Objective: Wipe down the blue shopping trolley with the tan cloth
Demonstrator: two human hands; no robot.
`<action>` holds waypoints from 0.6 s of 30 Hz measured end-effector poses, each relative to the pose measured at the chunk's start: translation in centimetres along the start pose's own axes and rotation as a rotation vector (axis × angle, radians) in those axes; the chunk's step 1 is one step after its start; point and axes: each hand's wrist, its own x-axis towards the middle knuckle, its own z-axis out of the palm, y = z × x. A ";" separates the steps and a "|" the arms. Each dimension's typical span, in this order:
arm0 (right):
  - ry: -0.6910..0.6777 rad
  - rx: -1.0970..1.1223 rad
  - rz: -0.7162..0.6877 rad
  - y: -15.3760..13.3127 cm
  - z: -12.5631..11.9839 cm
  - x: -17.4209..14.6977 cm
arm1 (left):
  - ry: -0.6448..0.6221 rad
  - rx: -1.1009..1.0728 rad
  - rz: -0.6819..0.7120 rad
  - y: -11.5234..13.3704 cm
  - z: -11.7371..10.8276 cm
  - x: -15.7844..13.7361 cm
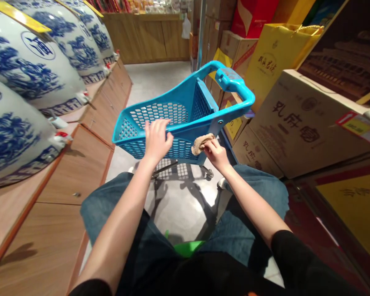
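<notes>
A blue plastic shopping cart (pixel 203 123) stands before me, with a mesh-sided basket and its handle at the upper right. My left hand (pixel 157 137) lies over the cart's near rim, fingers hooked toward the inside of the basket and thumb apart on the outer side. Pinched in my right hand (pixel 215 153) is a crumpled beige cloth (pixel 201 144). It is against or just in front of the basket's outer side, below the rim near the handle end; I cannot tell if it touches.
Large blue-and-white porcelain jars (pixel 21 78) line a wooden cabinet (pixel 61 168) on the left. Printed cartons (pixel 299 123) and a yellow gift bag (pixel 269 61) are stacked on the right. A wooden counter (pixel 148 37) stands at the back. My knees flank the cart.
</notes>
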 end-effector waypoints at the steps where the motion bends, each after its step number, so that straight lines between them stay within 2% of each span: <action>1: 0.067 0.028 0.003 0.2 -0.7 0.6 | -0.033 -0.029 0.060 1.7 0.6 0.8; 4: 0.270 0.101 0.030 1.2 -2.8 2.1 | -0.104 -0.104 0.151 5.9 2.8 3.2; 7: 0.348 0.149 0.084 1.8 -3.3 2.1 | -0.098 -0.095 0.069 7.8 4.6 4.4; 11: 0.226 0.202 0.136 1.1 -2.1 0.9 | -0.049 -0.060 0.016 8.0 5.4 4.4; 13: 0.234 0.219 0.138 0.6 -2.3 1.1 | -0.043 -0.044 0.011 7.9 5.4 4.3; 15: 0.323 0.209 0.145 0.4 -3.5 2.2 | -0.042 -0.037 0.015 8.0 5.4 4.1; 18: 0.527 0.188 0.150 0.4 -5.8 4.2 | -0.035 -0.044 0.031 8.2 5.4 3.8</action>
